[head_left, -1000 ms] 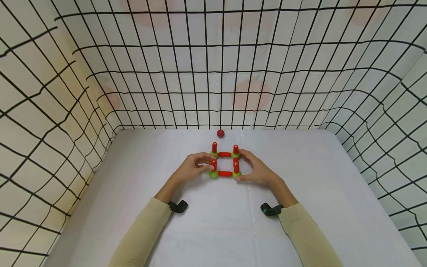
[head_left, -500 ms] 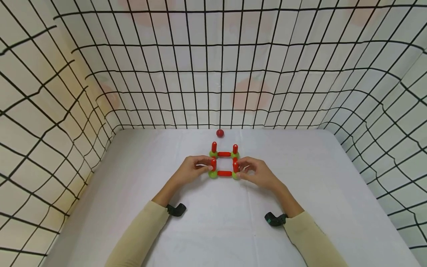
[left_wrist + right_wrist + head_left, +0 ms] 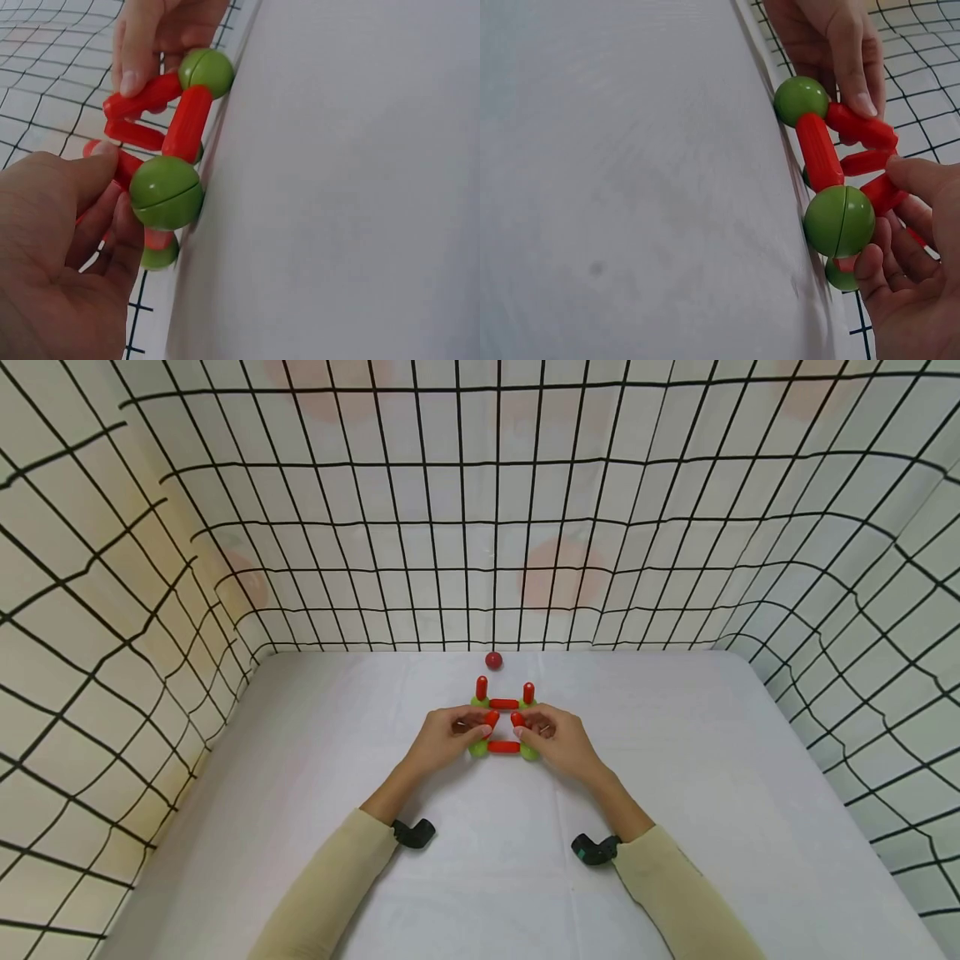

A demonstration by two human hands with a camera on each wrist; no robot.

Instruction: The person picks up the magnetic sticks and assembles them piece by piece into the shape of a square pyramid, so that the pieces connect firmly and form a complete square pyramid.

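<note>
A square frame of red rods [image 3: 504, 747] joined by green balls [image 3: 166, 193] lies on the white table, with a short red rod standing on each corner. My left hand [image 3: 444, 739] pinches the near-left upright rod [image 3: 492, 718] between thumb and fingers. The near-right upright rod [image 3: 517, 719] is pinched by my right hand [image 3: 562, 743]. Both of these rods lean inward, their tops towards each other but apart. Two far upright rods [image 3: 482, 687] stand straight beyond my hands. Fingers partly hide the frame's side rods.
A small red ball [image 3: 493, 661] rests behind the frame near the table's far edge. Black netting [image 3: 480, 522] rises beyond that edge and along both sides. White cloth [image 3: 502, 877] covers the table surface.
My right hand has come from the frame's right side onto the near-right upright rod. Both near upright rods, vertical earlier, now tilt inward in my fingers.
</note>
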